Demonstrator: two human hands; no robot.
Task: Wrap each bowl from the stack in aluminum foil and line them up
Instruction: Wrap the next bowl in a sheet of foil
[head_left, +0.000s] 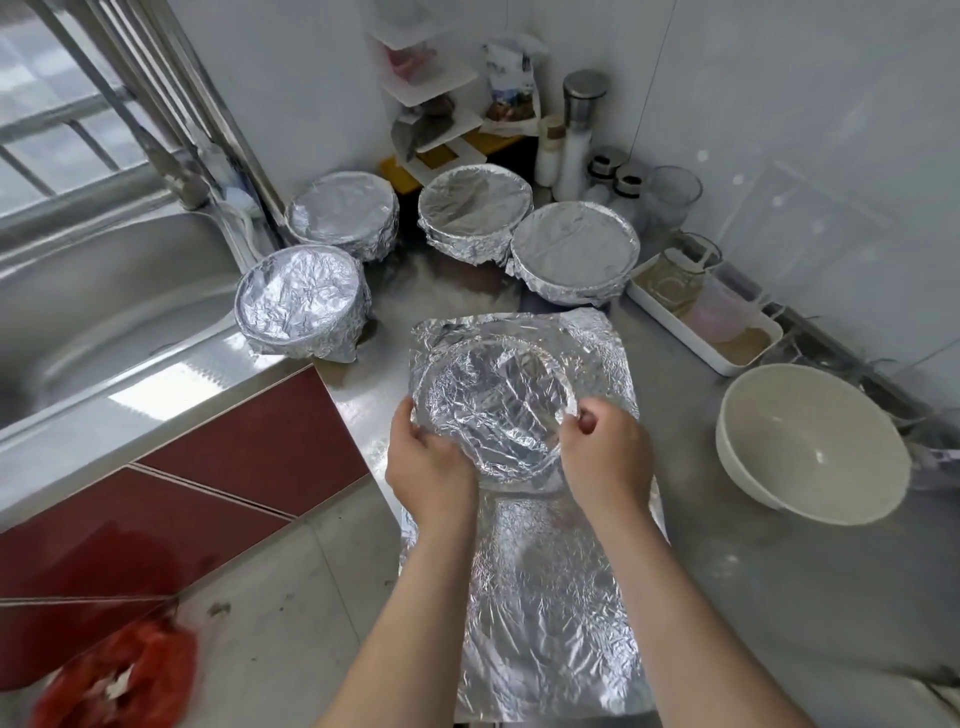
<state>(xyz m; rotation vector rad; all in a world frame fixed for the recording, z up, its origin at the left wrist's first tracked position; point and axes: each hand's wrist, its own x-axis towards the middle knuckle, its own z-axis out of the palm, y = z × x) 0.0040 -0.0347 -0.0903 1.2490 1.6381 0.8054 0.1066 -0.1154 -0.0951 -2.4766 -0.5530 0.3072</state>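
The crinkled silver aluminium foil sheet (545, 597) lies on the stainless-steel worktop (779, 597) at frame centre, its far half pressed into a round bowl (493, 415) so that the rim shows through. The left hand (426, 457) grips the foil over the rim at the bowl's 8 o'clock. The right hand (605, 452) pinches the foil at the rim at 3 o'clock. Four foil-wrapped round bowls stand from 10 to 1 o'clock: (301, 301), (343, 213), (475, 210), (574, 249). A bare cream ceramic bowl (810, 441) sits at 3 o'clock, well apart.
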